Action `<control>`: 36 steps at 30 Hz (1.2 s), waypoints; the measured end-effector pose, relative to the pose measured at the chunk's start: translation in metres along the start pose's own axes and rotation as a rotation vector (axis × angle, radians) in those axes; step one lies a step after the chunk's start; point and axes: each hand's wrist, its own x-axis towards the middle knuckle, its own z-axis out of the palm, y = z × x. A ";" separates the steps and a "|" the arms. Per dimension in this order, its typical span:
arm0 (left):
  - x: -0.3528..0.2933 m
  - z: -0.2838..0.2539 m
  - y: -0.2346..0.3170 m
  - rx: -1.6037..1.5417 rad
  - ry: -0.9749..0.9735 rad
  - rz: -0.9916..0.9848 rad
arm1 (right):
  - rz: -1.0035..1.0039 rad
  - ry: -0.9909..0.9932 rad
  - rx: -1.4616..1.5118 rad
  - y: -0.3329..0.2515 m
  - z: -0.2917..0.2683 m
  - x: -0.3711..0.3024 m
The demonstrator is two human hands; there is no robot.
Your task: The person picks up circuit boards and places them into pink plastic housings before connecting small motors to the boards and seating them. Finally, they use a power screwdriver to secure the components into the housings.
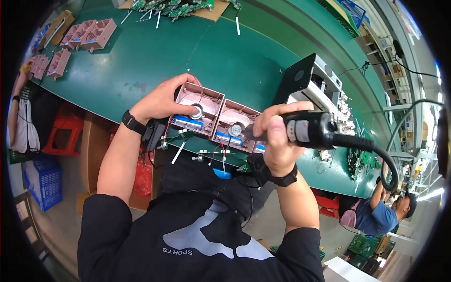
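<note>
Pink plastic housings stand side by side near the table's front edge. My left hand (162, 99) grips the left pink housing (211, 95), its thumb on a round metal-rimmed part (197, 112) inside. A blue cylindrical battery (188, 123) lies below that part, and thin red wires come out of the housing. In my right hand (278, 143) is a black corded handheld tool (312, 129) with a thick cable. Its tip points left toward a round silver part (235, 129) in the middle pink housing (242, 110); whether they touch I cannot tell. My right hand partly hides a third housing.
Small green circuit boards (186, 133) with wires lie along the front edge. A black-and-silver box-shaped device (300, 80) stands to the right. More pink housings (96, 35) and a heap of boards (174, 8) are at the back. Other people sit at both sides.
</note>
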 end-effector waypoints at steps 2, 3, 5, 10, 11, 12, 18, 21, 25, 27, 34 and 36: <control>-0.003 -0.003 0.001 0.006 0.005 0.005 | -0.028 -0.001 -0.078 -0.007 -0.003 0.002; -0.004 -0.002 0.000 0.002 0.011 -0.001 | -0.035 0.023 -0.028 -0.014 -0.007 0.003; -0.002 -0.002 -0.001 -0.003 0.012 0.013 | -0.049 0.067 0.070 -0.032 -0.015 0.005; -0.006 0.001 -0.003 -0.012 0.040 0.014 | -0.163 0.168 0.060 -0.070 -0.058 0.029; -0.005 0.001 -0.003 -0.008 0.039 0.020 | -0.151 0.254 0.029 -0.071 -0.070 0.037; -0.005 0.000 -0.003 -0.006 0.038 0.024 | -0.137 0.339 -0.001 -0.070 -0.079 0.045; -0.006 0.001 -0.001 -0.057 0.008 -0.025 | -0.142 0.373 -0.106 -0.036 -0.089 0.076; -0.004 0.002 -0.005 -0.034 0.026 -0.031 | -0.066 0.397 -0.059 -0.030 -0.080 0.079; -0.005 0.003 -0.011 0.005 0.044 0.015 | 0.036 0.283 0.094 -0.055 -0.048 0.055; -0.003 0.002 -0.011 0.007 0.035 0.011 | 0.015 0.169 0.227 -0.064 -0.025 0.042; -0.003 0.003 -0.019 0.020 0.051 0.025 | 0.063 -0.033 0.210 -0.046 0.023 0.025; -0.003 0.004 -0.019 0.026 0.044 0.026 | 0.078 -0.054 0.194 -0.038 0.026 0.022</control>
